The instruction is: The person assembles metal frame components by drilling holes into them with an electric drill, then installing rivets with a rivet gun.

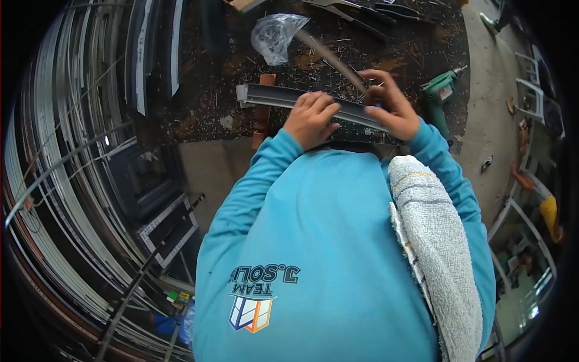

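A dark grey metal profile (271, 95) with a lighter edge lies at a slant near the front edge of the workbench, its left end on a small wooden block (262, 114). My left hand (312, 119) is closed over the middle of the profile, fingers on top. My right hand (393, 107) is by the profile's right end, thumb and fingers bent around the near end of a long, flat, brownish strip (332, 57). Blurred by motion, the strip slants up and left, its far end beside a crumpled clear plastic bag (276, 37).
A green power drill (441, 96) lies at the bench's right edge. Pliers (403, 11) and other tools are at the back. Long dark profiles (145, 54) lie at the left, beside a rack of many lengths (54, 181). Shavings cover the workbench (199, 108). A person's arm (523, 176) shows far right.
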Demonstrator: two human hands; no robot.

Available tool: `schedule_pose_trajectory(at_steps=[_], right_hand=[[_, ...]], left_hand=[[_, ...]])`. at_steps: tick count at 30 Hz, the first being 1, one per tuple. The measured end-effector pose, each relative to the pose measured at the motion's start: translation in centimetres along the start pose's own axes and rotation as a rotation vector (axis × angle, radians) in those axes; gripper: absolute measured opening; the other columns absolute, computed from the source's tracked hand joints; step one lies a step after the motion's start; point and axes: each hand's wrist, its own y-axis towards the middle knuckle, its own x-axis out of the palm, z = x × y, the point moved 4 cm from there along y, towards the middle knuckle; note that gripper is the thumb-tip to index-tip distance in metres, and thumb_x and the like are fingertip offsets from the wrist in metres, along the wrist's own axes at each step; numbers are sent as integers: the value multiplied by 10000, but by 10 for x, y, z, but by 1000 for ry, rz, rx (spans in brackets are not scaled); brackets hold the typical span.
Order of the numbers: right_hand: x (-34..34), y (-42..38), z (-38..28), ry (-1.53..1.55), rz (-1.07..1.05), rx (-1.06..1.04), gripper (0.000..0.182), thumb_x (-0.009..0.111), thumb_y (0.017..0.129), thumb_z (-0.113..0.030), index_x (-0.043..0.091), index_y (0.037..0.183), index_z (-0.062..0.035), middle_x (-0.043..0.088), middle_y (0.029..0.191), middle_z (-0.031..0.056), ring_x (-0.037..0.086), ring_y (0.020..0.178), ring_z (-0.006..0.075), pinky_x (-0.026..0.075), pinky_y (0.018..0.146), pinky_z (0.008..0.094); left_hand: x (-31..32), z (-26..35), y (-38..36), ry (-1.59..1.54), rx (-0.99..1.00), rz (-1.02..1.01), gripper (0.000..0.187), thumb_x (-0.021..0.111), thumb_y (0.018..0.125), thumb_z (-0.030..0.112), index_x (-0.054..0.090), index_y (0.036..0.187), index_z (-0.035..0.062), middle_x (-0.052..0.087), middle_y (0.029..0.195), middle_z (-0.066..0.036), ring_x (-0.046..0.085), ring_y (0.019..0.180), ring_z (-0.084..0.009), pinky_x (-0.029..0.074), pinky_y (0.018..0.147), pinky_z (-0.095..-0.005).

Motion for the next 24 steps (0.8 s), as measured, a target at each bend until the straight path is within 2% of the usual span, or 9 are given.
schedule_pose_trajectory(at_steps=[2,3,6,9,12,17,22,23,24], right_hand=[[21,36,11,-135,-219,-46,596,530,888,-25,359,1449,-131,588,1203,171,593,1070,231,475,937,384],[32,51,11,-215,-308,-78,570,480,895,-16,386,1452,-96,565,1299,162,561,1166,225,436,1013,390],[48,87,25,-363,-552,26,618,456,878,-1,374,1479,-119,513,1385,178,527,1229,278,424,1047,430],[54,101,28,-408,-631,90,642,473,859,-19,391,1478,-169,527,1374,182,532,1241,314,378,1103,452],[54,112,28,-414,-769,35,684,431,830,38,358,1489,-127,464,1434,193,448,1319,339,338,1136,472],[50,127,26,-416,-820,169,685,459,808,20,368,1479,-79,471,1430,198,457,1320,311,334,1138,443],[81,153,27,-470,-853,-70,642,464,813,10,427,1448,-77,516,1391,192,485,1292,270,332,1134,393],[97,169,31,-515,-883,-57,606,492,827,-29,471,1426,-123,553,1348,184,534,1218,263,388,1074,383],[113,186,33,-563,-909,-46,571,521,841,-68,515,1403,-169,590,1304,176,582,1145,255,444,1014,372]], left_hand=[[27,-8,2,98,-3,-58,441,743,764,350,646,1096,76,641,1033,-103,624,977,-293,492,868,-426],[36,-10,0,144,-6,-87,483,738,766,394,644,1116,76,642,1044,-104,626,983,-295,493,870,-429],[46,-16,-3,-139,-283,-346,545,760,752,371,605,1177,67,637,1121,-131,612,1056,-312,493,910,-427],[61,-17,-11,-58,-340,-406,529,714,781,463,638,1125,67,654,1089,-134,633,1031,-284,501,905,-408],[65,-19,-11,-17,-335,-470,542,686,799,505,641,1128,76,658,1077,-134,638,1021,-289,504,905,-404],[62,-19,-12,70,-211,-377,528,679,812,486,621,1168,99,647,1093,-145,634,1027,-304,498,916,-404],[56,-14,-10,120,-178,-257,555,692,804,467,589,1200,91,647,1095,-126,616,1062,-290,486,920,-414],[63,-17,-11,-62,-345,-394,564,719,784,445,578,1214,109,646,1106,-87,610,1069,-267,479,904,-403],[60,-15,-7,-42,-301,-339,568,731,772,436,576,1213,113,644,1109,-76,612,1063,-261,478,900,-397]])
